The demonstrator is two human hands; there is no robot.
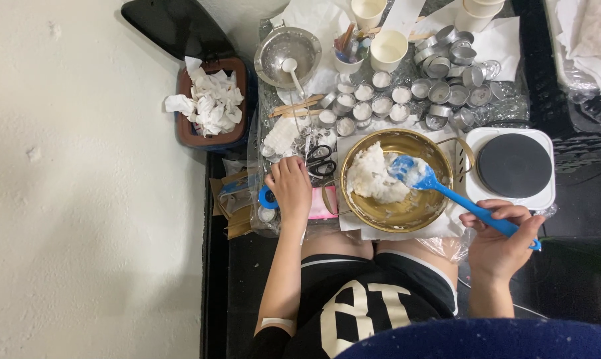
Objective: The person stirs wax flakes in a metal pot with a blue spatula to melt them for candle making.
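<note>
A gold metal bowl (428, 199) sits on the low table in front of me with a lump of white wax (373, 176) heaped in its left half. My right hand (502, 240) grips the handle of a blue spatula (447, 194), whose blade rests in the bowl against the wax. My left hand (290, 188) lies palm down on the table left of the bowl, beside black scissors (321, 160) and a blue tape roll (267, 198). It holds nothing that I can see.
A white single hot plate (513, 166) stands right of the bowl. Behind it lie several small metal tealight cups (440, 90), paper cups (388, 49), wooden sticks (297, 106) and a metal strainer bowl (288, 53). A brown bin of crumpled tissues (210, 100) sits at left.
</note>
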